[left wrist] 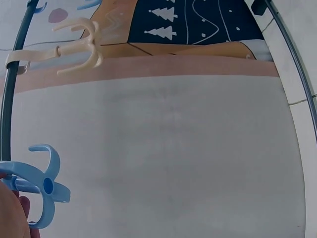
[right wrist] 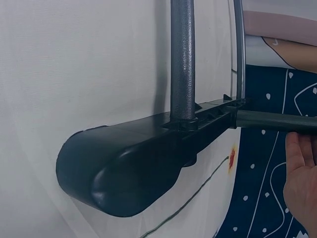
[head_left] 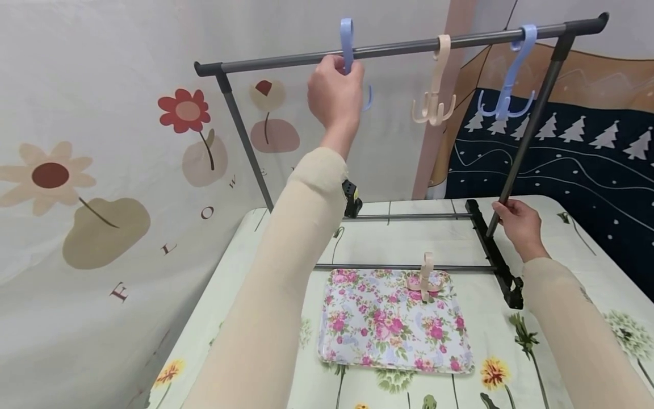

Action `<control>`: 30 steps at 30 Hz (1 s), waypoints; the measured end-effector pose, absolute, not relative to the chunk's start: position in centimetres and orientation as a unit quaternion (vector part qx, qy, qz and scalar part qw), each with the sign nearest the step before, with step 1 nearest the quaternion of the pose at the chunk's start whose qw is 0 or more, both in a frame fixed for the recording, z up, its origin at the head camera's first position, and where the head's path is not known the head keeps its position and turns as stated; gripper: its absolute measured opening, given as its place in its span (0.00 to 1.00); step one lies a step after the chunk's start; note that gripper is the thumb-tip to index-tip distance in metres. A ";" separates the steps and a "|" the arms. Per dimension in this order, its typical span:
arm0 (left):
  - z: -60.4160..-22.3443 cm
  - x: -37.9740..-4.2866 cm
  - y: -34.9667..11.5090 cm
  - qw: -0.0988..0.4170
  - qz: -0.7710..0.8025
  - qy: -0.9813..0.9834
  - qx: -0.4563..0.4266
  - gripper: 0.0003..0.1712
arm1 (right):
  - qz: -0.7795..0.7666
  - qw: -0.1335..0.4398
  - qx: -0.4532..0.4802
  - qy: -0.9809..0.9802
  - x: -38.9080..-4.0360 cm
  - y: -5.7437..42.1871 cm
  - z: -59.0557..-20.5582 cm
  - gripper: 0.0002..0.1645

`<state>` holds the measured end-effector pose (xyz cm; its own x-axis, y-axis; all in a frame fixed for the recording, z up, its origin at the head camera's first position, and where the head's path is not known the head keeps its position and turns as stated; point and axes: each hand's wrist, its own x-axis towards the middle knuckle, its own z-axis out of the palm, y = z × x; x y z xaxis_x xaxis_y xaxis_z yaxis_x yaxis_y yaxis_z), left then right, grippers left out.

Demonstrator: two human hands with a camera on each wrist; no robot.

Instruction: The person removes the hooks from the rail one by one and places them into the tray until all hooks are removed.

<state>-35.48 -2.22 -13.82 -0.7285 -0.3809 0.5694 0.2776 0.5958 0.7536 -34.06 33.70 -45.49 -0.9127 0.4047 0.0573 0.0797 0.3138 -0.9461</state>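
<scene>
My left hand (head_left: 337, 94) pinches a blue hanging hook (head_left: 347, 37) at the top rail (head_left: 398, 51) of a dark metal rack. The hook's curved top rises above the rail, and its prongs (left wrist: 49, 168) show in the left wrist view. Low on the rack's right post (head_left: 526, 125), my right hand (head_left: 522, 227) holds the tube between thumb and fingers. Between the hands, a beige hook (head_left: 436, 85) hangs from the rail with its prongs down. Farther right hangs a second blue hook (head_left: 506, 94).
A floral tray (head_left: 380, 326) lies on the cloth-covered table (head_left: 245, 341), with another beige hook (head_left: 426, 275) on its far right part. The rack's black foot (head_left: 490, 250) rests beside it. Behind the rack hang a flower-print curtain (head_left: 128, 74) and dark tree-print fabric (head_left: 572, 165).
</scene>
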 end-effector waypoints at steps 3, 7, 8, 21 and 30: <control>-14.0 -35.2 -2.1 0.363 -0.443 -0.819 0.019 0.11 | 0.579 0.144 -0.157 -0.787 -34.4 34.2 -46.2 0.35; -14.1 -34.9 -2.1 0.365 -0.441 -0.820 0.006 0.11 | 0.572 0.151 -0.152 -0.792 -34.4 34.2 -46.2 0.36; -14.2 -34.8 -2.1 0.366 -0.441 -0.820 0.004 0.11 | 0.569 0.153 -0.148 -0.794 -34.4 34.2 -46.1 0.36; -16.1 -34.2 -3.4 0.356 -0.493 -0.793 -0.031 0.09 | 0.575 0.154 -0.137 -0.792 -34.8 34.7 -46.4 0.33; -17.8 -34.1 -3.6 0.345 -0.509 -0.787 -0.047 0.09 | 0.520 0.189 -0.122 -0.824 -39.3 38.3 -52.2 0.41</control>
